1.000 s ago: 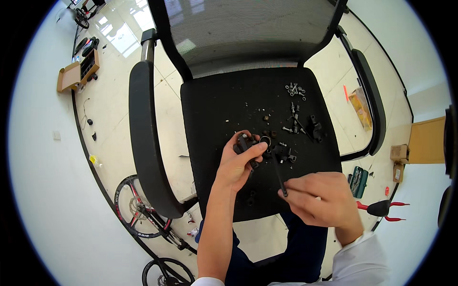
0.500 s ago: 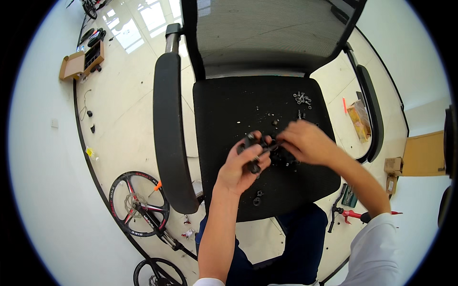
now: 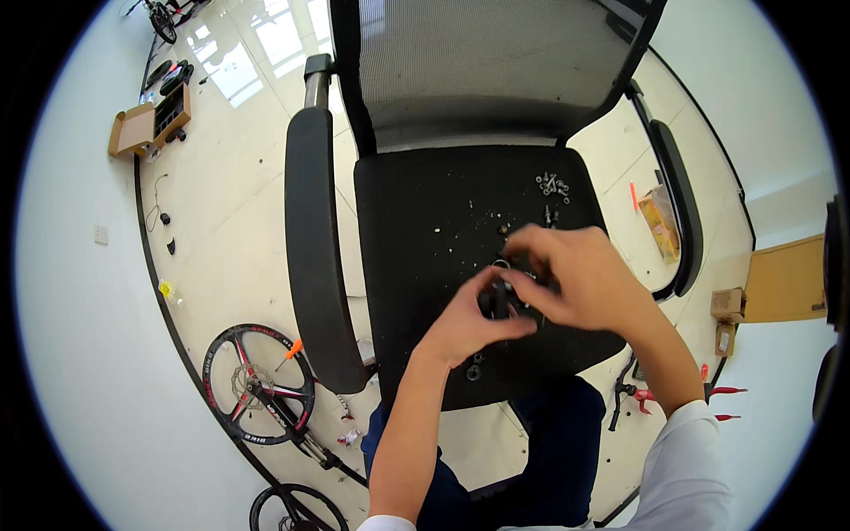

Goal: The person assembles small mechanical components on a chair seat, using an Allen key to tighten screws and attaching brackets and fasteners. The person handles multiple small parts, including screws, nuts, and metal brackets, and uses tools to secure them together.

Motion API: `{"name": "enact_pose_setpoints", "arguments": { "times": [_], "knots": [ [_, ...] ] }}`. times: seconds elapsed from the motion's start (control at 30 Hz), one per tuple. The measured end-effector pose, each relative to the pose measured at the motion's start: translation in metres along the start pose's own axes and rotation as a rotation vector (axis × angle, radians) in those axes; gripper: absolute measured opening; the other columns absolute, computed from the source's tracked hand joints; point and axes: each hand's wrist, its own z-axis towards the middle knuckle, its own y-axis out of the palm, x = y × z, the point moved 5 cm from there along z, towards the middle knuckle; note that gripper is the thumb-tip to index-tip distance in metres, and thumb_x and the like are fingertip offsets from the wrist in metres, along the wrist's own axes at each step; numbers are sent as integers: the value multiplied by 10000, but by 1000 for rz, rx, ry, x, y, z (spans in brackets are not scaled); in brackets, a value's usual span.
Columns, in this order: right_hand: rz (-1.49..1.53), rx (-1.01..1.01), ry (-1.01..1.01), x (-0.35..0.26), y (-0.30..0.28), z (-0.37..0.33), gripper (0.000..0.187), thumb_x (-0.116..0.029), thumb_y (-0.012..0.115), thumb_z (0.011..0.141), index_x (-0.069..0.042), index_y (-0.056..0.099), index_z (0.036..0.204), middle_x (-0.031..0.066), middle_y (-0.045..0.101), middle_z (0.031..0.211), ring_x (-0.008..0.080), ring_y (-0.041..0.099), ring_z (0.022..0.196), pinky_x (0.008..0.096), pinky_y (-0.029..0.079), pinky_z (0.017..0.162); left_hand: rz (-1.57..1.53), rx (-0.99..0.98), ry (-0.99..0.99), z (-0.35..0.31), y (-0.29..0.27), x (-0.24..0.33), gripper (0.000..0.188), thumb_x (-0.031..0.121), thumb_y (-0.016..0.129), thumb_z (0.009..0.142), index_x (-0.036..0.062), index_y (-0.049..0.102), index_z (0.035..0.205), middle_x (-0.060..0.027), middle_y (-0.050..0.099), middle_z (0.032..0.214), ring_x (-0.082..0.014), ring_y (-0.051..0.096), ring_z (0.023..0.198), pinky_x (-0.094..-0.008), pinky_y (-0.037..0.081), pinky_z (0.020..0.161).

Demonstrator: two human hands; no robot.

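Over the black chair seat (image 3: 425, 190), my left hand (image 3: 460, 323) is closed around a small black part (image 3: 498, 305), mostly covered by the fingers. My right hand (image 3: 584, 279) meets it from the right, fingers curled and thumb against the part; whatever they pinch is hidden. A thin ring (image 3: 502, 264) shows between the two hands. Just beyond them lies a small dark round piece (image 3: 504, 229). Metal bolts and nuts (image 3: 553, 187) form a pile at the seat's far right, with a few screws (image 3: 550, 216) nearer. Small dark rings (image 3: 474, 373) rest below my left hand.
Armrests (image 3: 310, 248) flank the seat, and a mesh backrest (image 3: 478, 75) rises behind it. On the floor at left are a spoked wheel (image 3: 258, 385), an orange-handled screwdriver (image 3: 293, 350) and an opened cardboard box (image 3: 135, 130). Red-and-black parts (image 3: 645, 395) lie at right.
My left hand has turned over the black part, covering more of it. The right hand has moved closer, its thumb now on the part. The view has shifted slightly.
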Motion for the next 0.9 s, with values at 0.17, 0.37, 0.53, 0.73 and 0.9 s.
{"name": "enact_pose_setpoints", "arguments": {
  "times": [0.17,0.37,0.53,0.73,0.9],
  "knots": [
    [708,-14,488,77,55,-22,208,-222,602,930,-21,559,898,28,555,615,83,534,509,245,407,485,-431,-215,102,0,9,8,489,-88,747,690,78,512,1086,-78,533,1059,-123,595,766,-254,480,683],
    [1166,-197,559,14,78,-103,624,-483,416,961,96,550,1146,82,622,719,99,559,489,218,419,451,-487,220,219,4,-26,8,404,-86,707,738,83,522,1054,-62,520,1086,-114,558,763,-250,448,639],
    [1179,-128,329,1,24,-62,856,-634,408,896,35,384,1429,146,671,1022,98,590,536,204,426,459,-90,93,36,6,8,-6,450,-95,741,718,87,518,1063,-45,509,1081,-93,578,820,-234,494,708],
    [571,-208,363,45,23,-49,425,-311,404,952,39,643,960,154,645,873,206,575,680,320,457,642,-470,-55,232,-1,3,10,454,-72,714,730,89,488,1089,-69,505,1077,-91,547,777,-231,430,645],
    [1141,-320,309,-1,21,-66,582,-467,504,869,-4,643,1192,112,686,884,92,423,424,242,336,429,-376,137,217,10,0,1,424,-63,738,744,76,515,1076,-50,509,1064,-77,574,825,-240,474,709]
  ]
}}
